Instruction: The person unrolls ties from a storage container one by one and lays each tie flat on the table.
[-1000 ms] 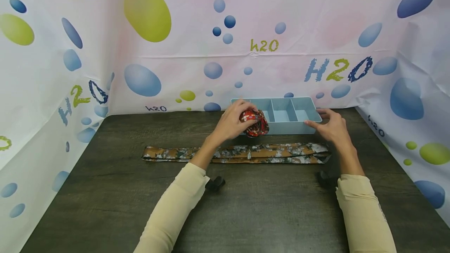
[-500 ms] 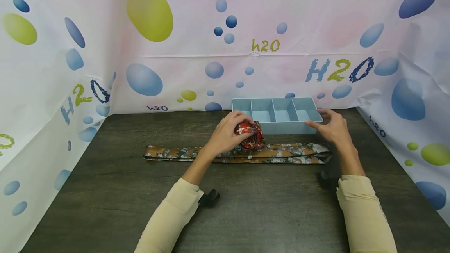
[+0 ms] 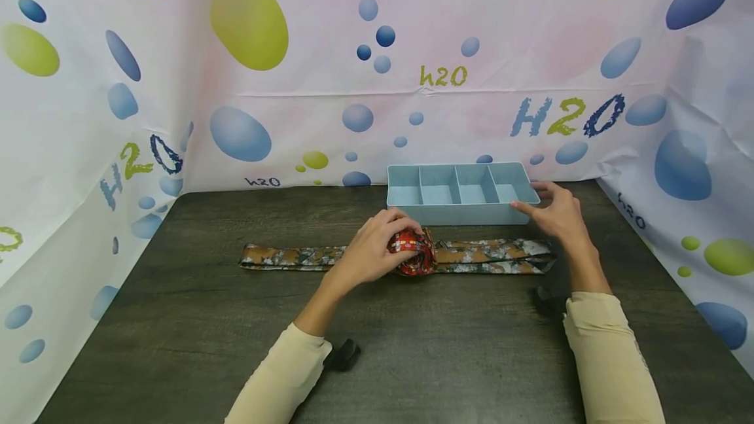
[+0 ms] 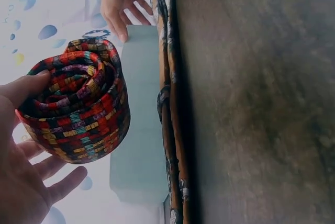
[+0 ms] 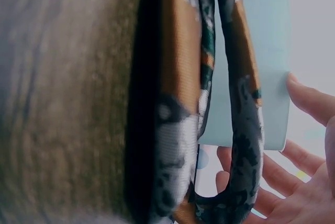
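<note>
A rolled-up necktie [image 3: 417,255] in a red, multicoloured check is gripped between the thumb and fingers of my left hand [image 3: 368,254]. In the left wrist view the roll [image 4: 78,114] shows its coiled end and appears raised above the table. Behind and below it a brown, floral necktie [image 3: 489,257] lies folded lengthwise across the table, partly hidden by my left hand and the roll. My right hand [image 3: 556,214] holds the right end of a light blue divided box [image 3: 462,216], thumb at the front corner, fingers round the end.
The box's compartments, seen from above, hold nothing visible. A dark wood-grain table [image 3: 448,345] carries everything. A white sheet with bubble prints [image 3: 318,51] stands behind the table and along both sides.
My left hand has brought the rolled necktie from in front of the box's left end toward me and slightly left, over the floral necktie. My right hand stays at the box.
</note>
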{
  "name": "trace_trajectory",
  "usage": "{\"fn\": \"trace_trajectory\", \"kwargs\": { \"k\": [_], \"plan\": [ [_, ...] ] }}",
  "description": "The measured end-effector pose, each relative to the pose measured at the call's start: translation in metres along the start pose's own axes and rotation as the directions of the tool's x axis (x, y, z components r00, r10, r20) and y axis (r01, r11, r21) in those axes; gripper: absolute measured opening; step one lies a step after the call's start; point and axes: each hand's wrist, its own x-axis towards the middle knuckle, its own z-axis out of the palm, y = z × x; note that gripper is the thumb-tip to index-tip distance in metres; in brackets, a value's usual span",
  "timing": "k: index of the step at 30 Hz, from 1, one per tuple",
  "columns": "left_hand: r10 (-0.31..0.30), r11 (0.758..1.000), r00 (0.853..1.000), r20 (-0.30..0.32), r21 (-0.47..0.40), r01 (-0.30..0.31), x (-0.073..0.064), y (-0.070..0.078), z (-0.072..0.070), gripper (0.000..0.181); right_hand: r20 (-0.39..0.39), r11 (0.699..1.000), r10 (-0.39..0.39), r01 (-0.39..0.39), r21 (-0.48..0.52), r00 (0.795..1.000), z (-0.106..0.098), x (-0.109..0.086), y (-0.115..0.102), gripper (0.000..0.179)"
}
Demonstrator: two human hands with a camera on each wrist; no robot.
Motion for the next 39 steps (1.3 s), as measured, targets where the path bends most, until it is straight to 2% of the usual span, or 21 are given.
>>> {"fn": "trace_trajectory", "kwargs": {
  "k": [17, 23, 32, 39],
  "plan": [
    [0.003, 0.996, 0.992, 0.126, 0.087, -0.014, -0.021, 0.012, 0.001, 0.030, 0.011, 1.000, -0.005, 0.005, 0.004, 1.000, 0.002, 0.000, -0.002, 0.079],
    [0.013, 0.993, 0.989, 0.149, 0.113, -0.030, -0.027, 0.014, 0.004, 0.029, 0.026, 1.000, -0.001, 0.001, 0.003, 1.000, 0.001, 0.001, 0.000, 0.080],
    [0.011, 0.992, 0.983, 0.182, 0.121, -0.034, -0.030, 0.012, 0.005, 0.028, 0.036, 1.000, 0.019, -0.019, 0.006, 0.999, -0.002, 0.002, -0.002, 0.081],
    [0.026, 0.990, 0.980, 0.197, 0.134, -0.053, -0.030, 0.011, 0.010, 0.026, 0.036, 1.000, -0.002, 0.002, 0.002, 0.999, -0.003, 0.002, -0.001, 0.081]
  ]
}}
